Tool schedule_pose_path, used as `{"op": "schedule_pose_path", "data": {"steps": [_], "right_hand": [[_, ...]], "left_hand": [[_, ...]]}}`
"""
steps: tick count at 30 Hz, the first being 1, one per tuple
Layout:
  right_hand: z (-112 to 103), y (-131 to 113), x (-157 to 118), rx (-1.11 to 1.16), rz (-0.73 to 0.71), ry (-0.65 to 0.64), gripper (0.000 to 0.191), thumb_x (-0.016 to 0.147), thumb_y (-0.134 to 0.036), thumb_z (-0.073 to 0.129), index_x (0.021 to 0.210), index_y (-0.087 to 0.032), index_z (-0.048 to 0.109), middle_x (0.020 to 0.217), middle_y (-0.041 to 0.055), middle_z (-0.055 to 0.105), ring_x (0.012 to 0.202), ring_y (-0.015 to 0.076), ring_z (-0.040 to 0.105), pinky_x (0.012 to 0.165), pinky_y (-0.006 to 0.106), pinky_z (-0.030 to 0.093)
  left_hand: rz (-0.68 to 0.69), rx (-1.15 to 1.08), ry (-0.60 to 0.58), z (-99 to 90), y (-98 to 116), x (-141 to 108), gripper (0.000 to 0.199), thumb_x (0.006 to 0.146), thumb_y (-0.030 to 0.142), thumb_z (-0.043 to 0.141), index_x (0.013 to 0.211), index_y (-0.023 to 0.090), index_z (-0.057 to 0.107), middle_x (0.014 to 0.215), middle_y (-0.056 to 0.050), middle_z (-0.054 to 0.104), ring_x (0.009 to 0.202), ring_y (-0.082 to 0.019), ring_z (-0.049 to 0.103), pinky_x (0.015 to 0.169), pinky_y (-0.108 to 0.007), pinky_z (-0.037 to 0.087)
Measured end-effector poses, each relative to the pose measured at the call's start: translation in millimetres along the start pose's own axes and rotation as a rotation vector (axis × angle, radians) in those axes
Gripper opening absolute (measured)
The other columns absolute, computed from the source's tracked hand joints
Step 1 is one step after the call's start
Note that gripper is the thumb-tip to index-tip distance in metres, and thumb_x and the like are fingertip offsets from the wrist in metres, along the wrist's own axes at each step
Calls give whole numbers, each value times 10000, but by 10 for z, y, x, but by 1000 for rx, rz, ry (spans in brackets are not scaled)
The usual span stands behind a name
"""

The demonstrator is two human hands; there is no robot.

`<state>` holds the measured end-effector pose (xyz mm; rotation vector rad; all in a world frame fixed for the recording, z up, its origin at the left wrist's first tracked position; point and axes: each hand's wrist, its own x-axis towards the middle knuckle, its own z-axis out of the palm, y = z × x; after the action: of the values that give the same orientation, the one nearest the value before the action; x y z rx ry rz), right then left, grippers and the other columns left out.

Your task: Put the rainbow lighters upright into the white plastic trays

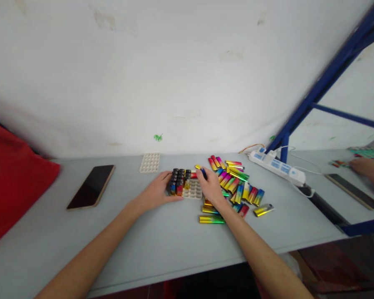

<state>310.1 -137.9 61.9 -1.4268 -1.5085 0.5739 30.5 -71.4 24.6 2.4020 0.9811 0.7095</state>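
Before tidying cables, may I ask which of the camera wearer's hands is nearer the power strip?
Right; the right hand is left of the power strip, the left hand farther left.

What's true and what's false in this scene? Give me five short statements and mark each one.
1. The left hand is curled around one end of the tray. True.
2. The right hand holds nothing. False: it holds a shiny tube.
3. Loose tubes lie to the right of the tray. True.
4. The phone at left stands upright. False: it lies flat.
5. The power strip is red. False: it is white.
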Motion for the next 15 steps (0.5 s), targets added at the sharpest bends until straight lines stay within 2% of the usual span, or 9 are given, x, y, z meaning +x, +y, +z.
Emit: {"op": "schedule_pose_path", "data": {"steps": [5, 9, 15], "right_hand": [[-74, -61, -31, -53, -129, -58, 417, 1293, -595, 569, 978, -322, 566, 878, 13, 679, 886, 272, 674, 862, 380, 544], [-185, -115, -50, -147, -290, -128, 482, 1313, -653, 548, 969, -318, 588, 1042, 81, 719, 1037, 303, 717, 997, 418, 597], [-241, -106, -54, -142, -227, -236, 617, 1296, -795, 556, 895, -326, 553, 786, 18, 663, 778, 270, 655, 806, 393, 523]], "left_hand": [[1, -9, -1, -3, 3, -6, 939, 878, 786, 1102, 1618, 286, 811, 1670, -171, 835, 1586, -484, 779, 1456, -644, 609], [0, -1, -4, -2, 2, -12, 939, 882, 764, 1110, 1639, 307, 794, 1681, -160, 826, 1588, -472, 777, 1452, -625, 616], [14, 20, 2, -4, -10, -19, 932, 891, 737, 1113, 1659, 318, 792, 1691, -148, 824, 1594, -473, 774, 1440, -633, 626]]}}
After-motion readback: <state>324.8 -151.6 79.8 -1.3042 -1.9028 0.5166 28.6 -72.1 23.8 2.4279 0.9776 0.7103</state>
